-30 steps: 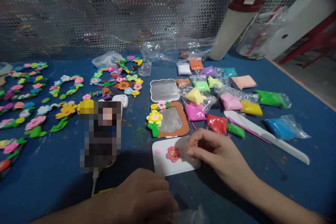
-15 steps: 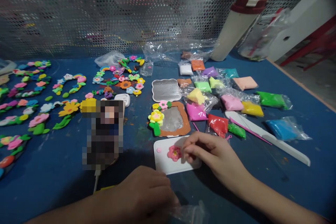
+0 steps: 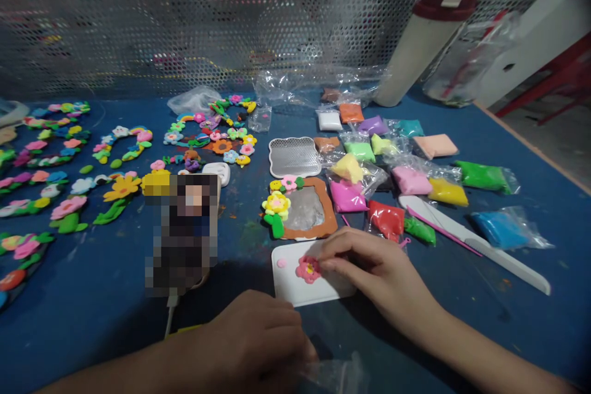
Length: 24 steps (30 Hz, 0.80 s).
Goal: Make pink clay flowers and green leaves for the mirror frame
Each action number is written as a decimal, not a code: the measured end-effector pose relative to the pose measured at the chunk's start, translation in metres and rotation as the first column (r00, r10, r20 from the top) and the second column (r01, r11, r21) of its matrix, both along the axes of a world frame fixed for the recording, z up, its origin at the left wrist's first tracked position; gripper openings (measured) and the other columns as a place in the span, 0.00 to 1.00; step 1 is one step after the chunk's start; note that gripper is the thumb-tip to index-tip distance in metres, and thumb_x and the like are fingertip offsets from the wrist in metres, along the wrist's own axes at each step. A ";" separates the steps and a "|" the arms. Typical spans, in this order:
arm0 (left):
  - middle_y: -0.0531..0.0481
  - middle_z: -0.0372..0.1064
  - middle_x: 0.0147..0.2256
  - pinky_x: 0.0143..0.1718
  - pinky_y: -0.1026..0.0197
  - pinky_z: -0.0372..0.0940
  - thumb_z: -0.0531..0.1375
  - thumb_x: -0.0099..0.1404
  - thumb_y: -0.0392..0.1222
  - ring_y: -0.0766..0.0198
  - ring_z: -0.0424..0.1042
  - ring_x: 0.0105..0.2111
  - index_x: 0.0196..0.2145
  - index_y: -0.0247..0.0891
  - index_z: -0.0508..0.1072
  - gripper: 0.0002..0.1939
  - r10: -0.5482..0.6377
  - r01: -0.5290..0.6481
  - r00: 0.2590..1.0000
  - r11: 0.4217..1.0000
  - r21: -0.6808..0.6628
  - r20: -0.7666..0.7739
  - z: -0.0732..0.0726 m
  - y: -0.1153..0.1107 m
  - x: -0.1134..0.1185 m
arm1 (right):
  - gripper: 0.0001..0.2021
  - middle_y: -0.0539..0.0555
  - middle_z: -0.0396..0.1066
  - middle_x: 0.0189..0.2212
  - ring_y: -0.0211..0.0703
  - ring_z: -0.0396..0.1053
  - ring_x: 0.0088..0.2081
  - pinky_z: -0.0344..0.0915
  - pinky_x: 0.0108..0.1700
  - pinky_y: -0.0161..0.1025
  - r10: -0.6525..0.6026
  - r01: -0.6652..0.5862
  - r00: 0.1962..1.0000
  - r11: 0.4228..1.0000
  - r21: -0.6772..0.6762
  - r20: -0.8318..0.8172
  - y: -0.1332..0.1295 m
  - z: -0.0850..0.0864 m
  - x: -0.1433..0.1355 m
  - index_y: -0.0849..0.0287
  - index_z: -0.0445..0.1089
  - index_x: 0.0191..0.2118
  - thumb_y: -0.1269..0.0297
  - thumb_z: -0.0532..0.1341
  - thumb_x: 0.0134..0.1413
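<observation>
A pink clay flower (image 3: 308, 269) with a yellow centre lies on a small white board (image 3: 290, 292). The thumb and forefinger of my right hand (image 3: 369, 265) are pinched together at its right petals. A small pale-pink clay dot (image 3: 281, 263) sits near the board's left edge. Closer to me, my left hand (image 3: 263, 338) is curled closed at the board's lower left, its fingertips hidden below it. A clear plastic bag (image 3: 337, 375) lies beside those fingers. Just beyond the board is a mirror with a brown clay frame (image 3: 329, 209), decorated with a yellow flower (image 3: 276, 204) and green leaf.
Bags of coloured clay (image 3: 351, 196) cover the right side, with a white comb (image 3: 503, 261) beside them. A pixelated phone (image 3: 189, 234) on a cable stands at left, near many clay-decorated frames (image 3: 122, 144). A tumbler (image 3: 422, 43) stands at the back against perforated metal.
My right fingertips have come down slightly and closed in against the flower's right petals. The left hand stays almost in place. The whole view has shifted a little.
</observation>
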<state>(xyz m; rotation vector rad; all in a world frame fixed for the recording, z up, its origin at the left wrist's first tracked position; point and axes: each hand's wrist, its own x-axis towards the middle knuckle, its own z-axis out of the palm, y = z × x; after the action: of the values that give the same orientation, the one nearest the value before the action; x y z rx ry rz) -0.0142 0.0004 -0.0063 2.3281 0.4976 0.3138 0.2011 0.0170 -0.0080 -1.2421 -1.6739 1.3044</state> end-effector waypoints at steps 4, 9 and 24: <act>0.55 0.67 0.26 0.26 0.66 0.58 0.52 0.60 0.30 0.67 0.67 0.26 0.34 0.40 0.63 0.07 -0.019 0.019 1.000 1.000 0.006 0.025 -0.001 0.001 0.000 | 0.06 0.51 0.74 0.32 0.38 0.71 0.34 0.65 0.37 0.35 0.017 -0.017 1.000 1.000 -0.022 0.011 0.001 -0.001 0.000 0.56 0.71 0.32 0.65 0.58 0.56; 0.55 0.67 0.25 0.26 0.66 0.57 0.52 0.59 0.29 0.67 0.67 0.25 0.33 0.40 0.62 0.07 -0.033 0.033 0.999 0.999 -0.010 0.027 -0.002 0.002 0.000 | 0.03 0.52 0.73 0.32 0.39 0.70 0.34 0.65 0.36 0.36 0.027 -0.032 0.996 0.997 0.070 0.081 -0.002 -0.005 -0.002 0.57 0.69 0.33 0.67 0.59 0.55; 0.53 0.68 0.27 0.28 0.66 0.59 0.52 0.60 0.32 0.66 0.68 0.28 0.35 0.41 0.63 0.06 -0.015 0.014 1.000 0.999 -0.030 -0.013 -0.003 0.000 -0.002 | 0.07 0.54 0.67 0.34 0.40 0.68 0.36 0.67 0.36 0.36 0.034 -0.105 0.976 0.938 0.330 0.215 -0.004 -0.011 -0.009 0.56 0.74 0.36 0.71 0.60 0.53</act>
<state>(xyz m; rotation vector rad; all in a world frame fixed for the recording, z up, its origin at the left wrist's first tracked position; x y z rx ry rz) -0.0161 0.0006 -0.0088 2.3049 0.4885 0.2827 0.1926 0.0132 -0.0192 -1.1461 -2.0067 0.8947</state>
